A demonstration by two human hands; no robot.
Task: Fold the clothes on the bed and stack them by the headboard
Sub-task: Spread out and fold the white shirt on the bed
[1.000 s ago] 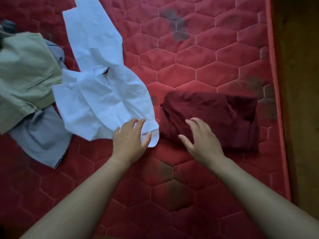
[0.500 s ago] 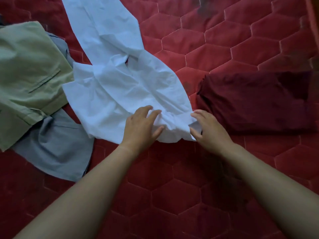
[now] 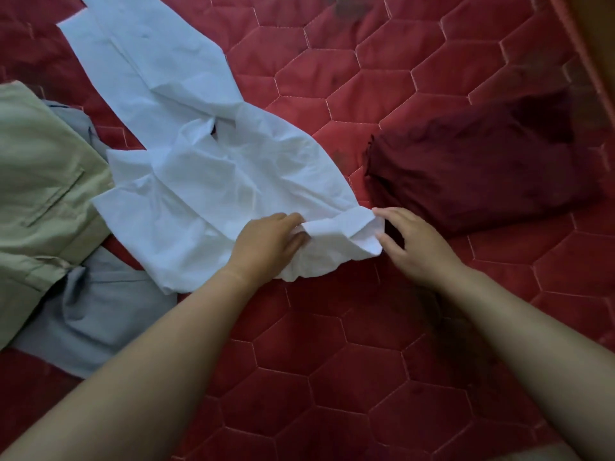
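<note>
So, white garment: runs 11 to 5 o'clock
Left hand: grips near end
Right hand: pinches same end

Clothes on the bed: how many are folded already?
One looks done: the dark red garment lies folded on the right. The left hand and right hand grip the white shirt at its near end. The green garment and grey garment lie unfolded; no stack shows.

A: Hand status?
B: I see both bare forearms in from the bottom, converging. The left hand is palm down, fingers curled, gripping the white garment at its near edge. The right hand is just beside it, thumb and fingers pinching the same end.
</note>
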